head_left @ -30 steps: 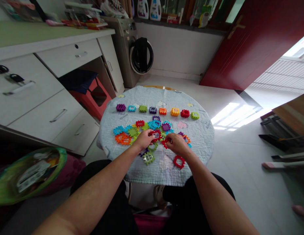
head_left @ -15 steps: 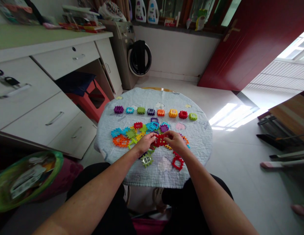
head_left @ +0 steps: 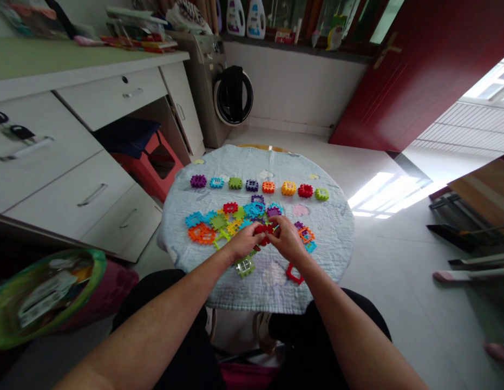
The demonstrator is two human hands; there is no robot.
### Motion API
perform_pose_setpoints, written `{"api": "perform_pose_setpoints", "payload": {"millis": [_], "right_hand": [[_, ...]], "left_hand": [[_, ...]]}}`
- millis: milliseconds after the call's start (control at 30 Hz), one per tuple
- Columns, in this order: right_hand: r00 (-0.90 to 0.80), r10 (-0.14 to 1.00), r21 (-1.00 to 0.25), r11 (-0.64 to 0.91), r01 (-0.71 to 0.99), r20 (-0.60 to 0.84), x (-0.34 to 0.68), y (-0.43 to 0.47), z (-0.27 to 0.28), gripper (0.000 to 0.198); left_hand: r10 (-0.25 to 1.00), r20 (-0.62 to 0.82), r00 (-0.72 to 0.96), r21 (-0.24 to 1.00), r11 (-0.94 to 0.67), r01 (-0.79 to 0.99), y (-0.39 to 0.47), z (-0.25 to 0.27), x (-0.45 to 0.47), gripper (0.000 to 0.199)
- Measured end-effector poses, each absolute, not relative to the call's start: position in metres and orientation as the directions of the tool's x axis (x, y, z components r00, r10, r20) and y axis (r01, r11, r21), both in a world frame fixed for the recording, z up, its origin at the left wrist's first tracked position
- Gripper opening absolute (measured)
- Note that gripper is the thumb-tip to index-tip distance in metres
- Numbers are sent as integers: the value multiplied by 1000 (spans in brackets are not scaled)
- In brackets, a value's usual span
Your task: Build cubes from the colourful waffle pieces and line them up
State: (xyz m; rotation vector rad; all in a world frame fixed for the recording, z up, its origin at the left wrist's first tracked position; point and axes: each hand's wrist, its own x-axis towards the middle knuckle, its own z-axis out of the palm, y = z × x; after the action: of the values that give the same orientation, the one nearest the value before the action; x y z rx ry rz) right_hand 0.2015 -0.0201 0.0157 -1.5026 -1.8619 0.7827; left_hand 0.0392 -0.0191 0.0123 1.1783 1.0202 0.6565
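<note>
Between my fingertips, over the near middle of the table, is a red interlocking building piece (head_left: 264, 229). My left hand (head_left: 247, 241) pinches its left side, and my right hand (head_left: 286, 238) grips its right side; the fingers partly cover it. Loose flat pieces lie in a pile around my hands, among them an orange piece (head_left: 202, 234) and a blue one (head_left: 255, 209). Close to me lie a green window piece (head_left: 245, 266) and a red frame piece (head_left: 293, 274), the latter partly behind my right wrist. Behind the pile stands a row of small assembled blocks, including a purple one (head_left: 198, 181).
A pale patterned cloth (head_left: 272, 295) covers the oval table. White drawers (head_left: 73, 154) and a red stool (head_left: 158, 168) stand to the left, with a lined waste bin (head_left: 98, 281) nearer me. A washing machine (head_left: 205, 86) with its door open is behind, a red door (head_left: 377, 81) at right.
The red piece is turned and now shows a narrower side. My right hand has shifted slightly left and closer to my left hand. The camera view has moved a little.
</note>
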Motion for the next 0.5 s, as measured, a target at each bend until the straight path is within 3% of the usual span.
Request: {"api": "perform_pose_setpoints", "payload": {"millis": [167,333,500], "right_hand": [[-133,984,-765,178,619,121,202,-22,15,30],[-157,977,-650,214,729,145,193,-30,12,49],[-122,985,-524,167,835,121,178,-34,9,34]], "left_hand": [[890,-292,351,955,292,54,-16,5,41,23],[925,-303,229,939,331,-94,-16,0,47,24],[930,-310,199,928,341,-151,-21,-7,53,24]]}}
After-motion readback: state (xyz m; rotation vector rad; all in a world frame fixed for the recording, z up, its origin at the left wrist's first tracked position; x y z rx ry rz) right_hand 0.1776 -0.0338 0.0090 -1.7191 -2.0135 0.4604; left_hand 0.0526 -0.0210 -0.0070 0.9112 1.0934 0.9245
